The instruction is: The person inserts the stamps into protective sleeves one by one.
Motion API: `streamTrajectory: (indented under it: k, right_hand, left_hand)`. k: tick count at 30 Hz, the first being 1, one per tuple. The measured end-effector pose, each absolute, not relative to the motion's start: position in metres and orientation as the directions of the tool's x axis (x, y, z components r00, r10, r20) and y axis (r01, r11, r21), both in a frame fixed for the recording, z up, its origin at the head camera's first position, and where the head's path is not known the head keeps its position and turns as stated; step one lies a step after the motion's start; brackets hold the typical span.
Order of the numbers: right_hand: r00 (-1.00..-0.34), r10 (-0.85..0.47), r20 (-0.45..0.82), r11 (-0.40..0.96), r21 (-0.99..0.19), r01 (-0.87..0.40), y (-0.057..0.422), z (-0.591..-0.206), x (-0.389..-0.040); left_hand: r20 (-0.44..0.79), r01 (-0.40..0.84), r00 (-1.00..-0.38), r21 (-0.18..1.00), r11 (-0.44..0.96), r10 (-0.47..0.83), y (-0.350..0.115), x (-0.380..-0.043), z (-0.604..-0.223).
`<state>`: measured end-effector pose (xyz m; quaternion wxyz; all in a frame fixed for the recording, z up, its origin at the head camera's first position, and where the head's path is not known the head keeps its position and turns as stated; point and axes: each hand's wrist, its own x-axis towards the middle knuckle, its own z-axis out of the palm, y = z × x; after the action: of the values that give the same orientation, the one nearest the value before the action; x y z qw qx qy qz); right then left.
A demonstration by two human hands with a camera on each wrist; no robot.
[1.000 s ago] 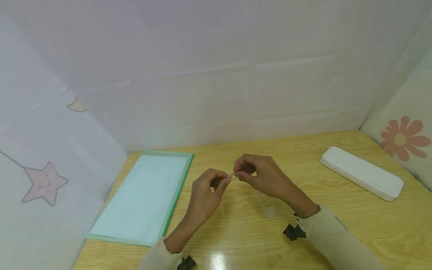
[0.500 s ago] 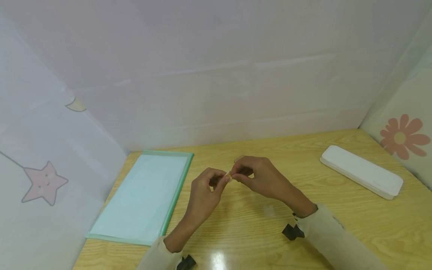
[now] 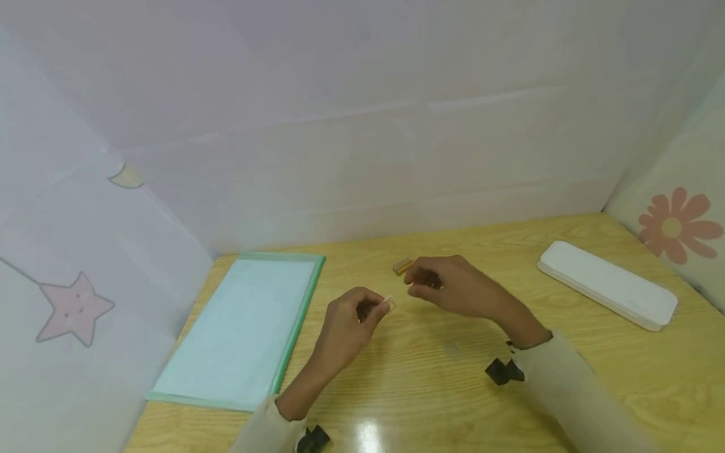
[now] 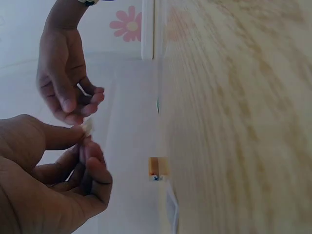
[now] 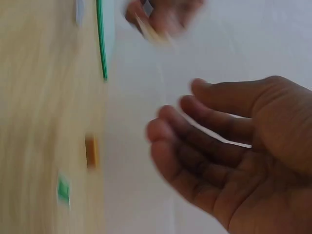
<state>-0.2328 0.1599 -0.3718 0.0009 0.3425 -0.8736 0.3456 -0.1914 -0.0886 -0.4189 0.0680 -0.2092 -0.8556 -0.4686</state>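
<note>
My left hand pinches a small, thin beige-and-white strip between thumb and forefinger, above the table. The strip also shows at the fingertips in the left wrist view, and it is blurred in the right wrist view. To its right, my right hand hovers apart from the strip. Its fingers are loosely bent, with the thumb away from them and nothing between. Just beyond the right fingertips lies a small brown-orange block on the table.
A green-edged folder lies on the wooden table at left. At right is a long white case. A small green piece lies near the block in the right wrist view. Pale walls enclose the back and sides.
My right hand was at the strip with its fingertips and has moved away to the right, leaving the strip in my left hand. The brown-orange block has come into fuller view.
</note>
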Motion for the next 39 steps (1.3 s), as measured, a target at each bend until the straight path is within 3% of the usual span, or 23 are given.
streamTrajectory:
  k: [5, 9, 19, 27, 39]
  right_hand:
    - [-0.839, -0.540, 0.064, 0.689, -0.538, -0.485, 0.203, -0.394, -0.253]
    - [-0.833, -0.553, -0.019, 0.692, -0.568, -0.446, 0.215, -0.421, -0.263]
    - [-0.842, -0.540, 0.016, 0.706, -0.535, -0.464, 0.210, -0.436, -0.272]
    - [-0.868, -0.496, -0.010, 0.754, -0.502, -0.425, 0.207, -0.438, -0.270]
    - [-0.871, -0.490, 0.001, 0.756, -0.496, -0.426, 0.209, -0.441, -0.276]
  left_hand:
    - [0.043, 0.338, -0.889, 0.734, 0.590, 0.455, -0.089, -0.193, -0.436]
    - [-0.033, 0.336, -0.868, 0.695, 0.635, 0.495, -0.090, -0.192, -0.443]
    - [0.001, 0.423, -0.874, 0.497, 0.758, 0.487, -0.074, -0.180, -0.432]
    - [0.094, 0.623, -0.763, 0.375, 0.687, 0.640, -0.021, -0.169, -0.427]
    - [0.174, 0.707, -0.707, 0.190, 0.681, 0.685, 0.006, -0.173, -0.445]
